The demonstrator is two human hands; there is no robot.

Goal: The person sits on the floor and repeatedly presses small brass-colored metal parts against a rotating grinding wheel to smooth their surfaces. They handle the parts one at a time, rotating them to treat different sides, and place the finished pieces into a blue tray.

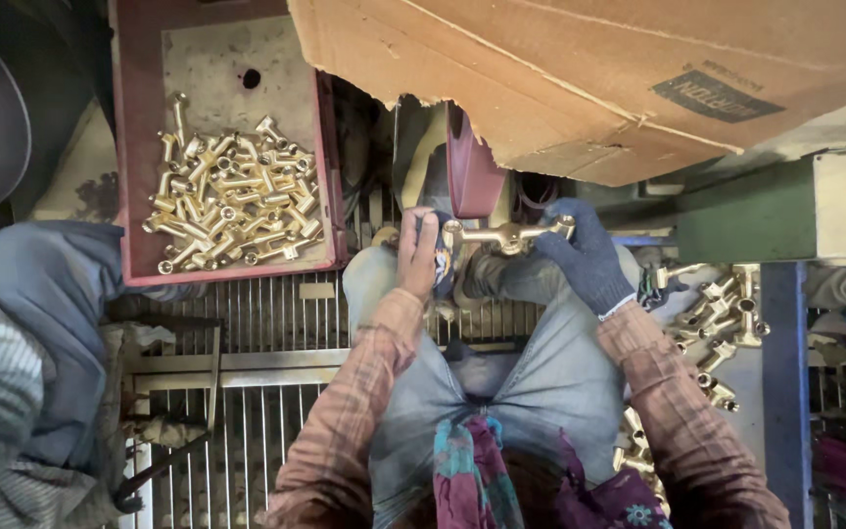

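A brass tap fitting (506,235) with a T-shaped body is held level between both hands, just below a dark red polishing wheel (470,176). My left hand (417,253), bare with a scrap of dark cloth in the palm, grips the fitting's left end. My right hand (585,255), in a dark blue knitted glove, grips its right end. The fitting sits against or just under the wheel's lower rim; contact is hard to tell. My knees in grey trousers lie under the hands.
A red metal tray (139,147) at upper left holds several brass fittings (232,196). More brass fittings (722,318) lie piled at the right. A cardboard sheet (589,69) overhangs the wheel. Another person's leg and sleeve (41,333) are at the left. A metal grate (257,323) spans below.
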